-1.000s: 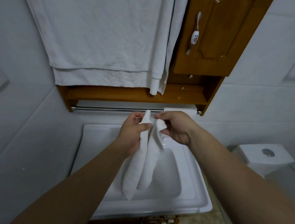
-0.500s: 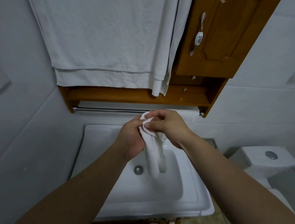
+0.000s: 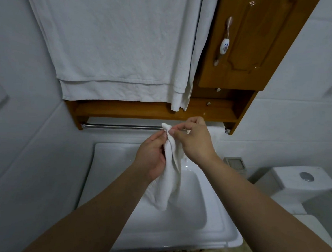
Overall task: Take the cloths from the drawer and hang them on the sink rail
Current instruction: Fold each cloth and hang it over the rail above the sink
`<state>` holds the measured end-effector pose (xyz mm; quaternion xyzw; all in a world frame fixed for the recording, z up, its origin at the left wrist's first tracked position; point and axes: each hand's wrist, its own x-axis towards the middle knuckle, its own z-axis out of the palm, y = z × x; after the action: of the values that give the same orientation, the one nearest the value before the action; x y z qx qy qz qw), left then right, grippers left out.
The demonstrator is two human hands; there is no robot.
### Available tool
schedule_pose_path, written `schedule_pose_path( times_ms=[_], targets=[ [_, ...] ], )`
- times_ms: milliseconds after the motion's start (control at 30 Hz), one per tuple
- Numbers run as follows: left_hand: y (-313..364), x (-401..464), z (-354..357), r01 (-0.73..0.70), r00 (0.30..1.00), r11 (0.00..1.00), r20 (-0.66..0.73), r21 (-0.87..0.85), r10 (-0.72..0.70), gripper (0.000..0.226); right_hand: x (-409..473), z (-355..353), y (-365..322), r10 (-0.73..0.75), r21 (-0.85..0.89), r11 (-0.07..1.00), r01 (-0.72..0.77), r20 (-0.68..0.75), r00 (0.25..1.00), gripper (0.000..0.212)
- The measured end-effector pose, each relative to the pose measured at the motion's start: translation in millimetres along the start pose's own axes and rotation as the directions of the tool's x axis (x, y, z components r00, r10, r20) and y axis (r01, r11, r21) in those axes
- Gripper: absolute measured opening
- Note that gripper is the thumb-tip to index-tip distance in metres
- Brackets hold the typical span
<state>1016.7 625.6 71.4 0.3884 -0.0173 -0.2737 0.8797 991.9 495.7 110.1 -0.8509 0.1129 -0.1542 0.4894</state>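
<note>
A small white cloth (image 3: 169, 175) hangs bunched over the white sink (image 3: 204, 234), its top corner just in front of the chrome rail (image 3: 121, 126). My left hand (image 3: 153, 155) grips the cloth's upper left side. My right hand (image 3: 194, 141) pinches its top edge between thumb and forefinger. Another white cloth (image 3: 215, 132) hangs on the rail's right end, partly hidden behind my right hand. The drawer is out of sight.
Large white towels (image 3: 117, 47) hang above a wooden shelf (image 3: 152, 111). A wooden cabinet door (image 3: 250, 43) is at the upper right. A toilet cistern (image 3: 301, 179) and a small bin (image 3: 235, 164) stand to the right. White tiled walls close in on the left.
The cloth went from spread between both hands to bunched together. Both hands rose closer to the rail, and the cloth's lower end hangs longer again than half a second ago.
</note>
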Motion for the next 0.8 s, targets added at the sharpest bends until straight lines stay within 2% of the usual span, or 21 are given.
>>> schedule_pose_path(
  times_ms=[100,200,267,467,567,633,733,800],
  targets=[
    [-1,2,2,0.034,0.999,0.999,-0.027,-0.023,-0.034,0.040,-3,1,0,-0.073,-0.071,0.994,0.078,0.070,0.995,0.004],
    [2,2,7,0.039,0.999,0.997,0.011,-0.059,-0.039,0.049,-5,1,2,-0.097,-0.046,0.994,0.099,0.031,0.995,0.008],
    [3,1,11,0.042,0.999,0.995,0.033,-0.090,-0.039,0.052,-5,3,2,-0.090,-0.009,0.996,0.090,0.000,0.996,0.009],
    [3,5,8,0.026,0.998,0.997,0.057,-0.076,-0.022,0.043,-4,6,6,-0.035,0.108,0.994,0.031,0.034,0.999,0.011],
    [2,6,5,0.045,0.998,0.997,0.051,-0.070,-0.042,0.045,-4,1,6,-0.002,0.180,0.983,-0.027,0.154,0.988,0.010],
    [2,6,2,0.063,0.998,0.995,0.031,-0.071,-0.061,0.045,-4,-1,6,0.023,0.143,0.988,-0.055,0.218,0.976,0.011],
    [2,5,2,0.099,0.995,0.991,0.027,-0.087,-0.097,0.046,-4,1,6,-0.007,-0.012,1.000,0.010,0.205,0.979,0.009],
    [4,5,2,0.116,0.993,0.988,0.027,-0.102,-0.114,0.047,-5,1,3,-0.041,-0.004,0.999,0.043,0.200,0.979,0.007]
  ],
)
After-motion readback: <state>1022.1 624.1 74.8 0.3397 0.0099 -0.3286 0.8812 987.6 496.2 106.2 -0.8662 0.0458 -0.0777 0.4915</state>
